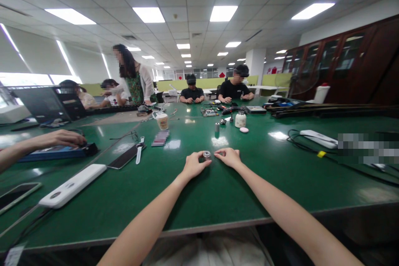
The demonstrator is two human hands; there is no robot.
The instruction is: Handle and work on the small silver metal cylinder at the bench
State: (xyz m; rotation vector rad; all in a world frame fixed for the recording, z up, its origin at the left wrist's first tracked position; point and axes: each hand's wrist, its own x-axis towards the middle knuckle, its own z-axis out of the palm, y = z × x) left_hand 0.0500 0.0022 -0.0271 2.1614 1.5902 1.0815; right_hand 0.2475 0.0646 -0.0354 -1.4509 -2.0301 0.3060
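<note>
"Where is the metal cylinder [207, 157]?"

"At the table [237, 203], a little in from the middle of the near edge. The left hand [194, 165] has it clamped between thumb and fingers. I can't tell whether its bottom touches the tabletop."

"And the right hand [230, 158]?"

"Just beside the cylinder, on the side toward the table's right edge. Its thumb and forefinger are close together; whether they pinch something small, I can't tell."

"What stands beyond, toward the far edge?"

"A second cylinder [217, 127], upright, and past it a white jar [240, 120] with a pale pink lid [244, 130] lying near its foot. A cup [162, 121] stands farther toward the left edge."

"And the near left corner?"

"A white power strip [75, 185] lies near it, with a phone [17, 196] beside the strip. Farther from the near edge, another person's hand [64, 137] is over something blue."
</note>
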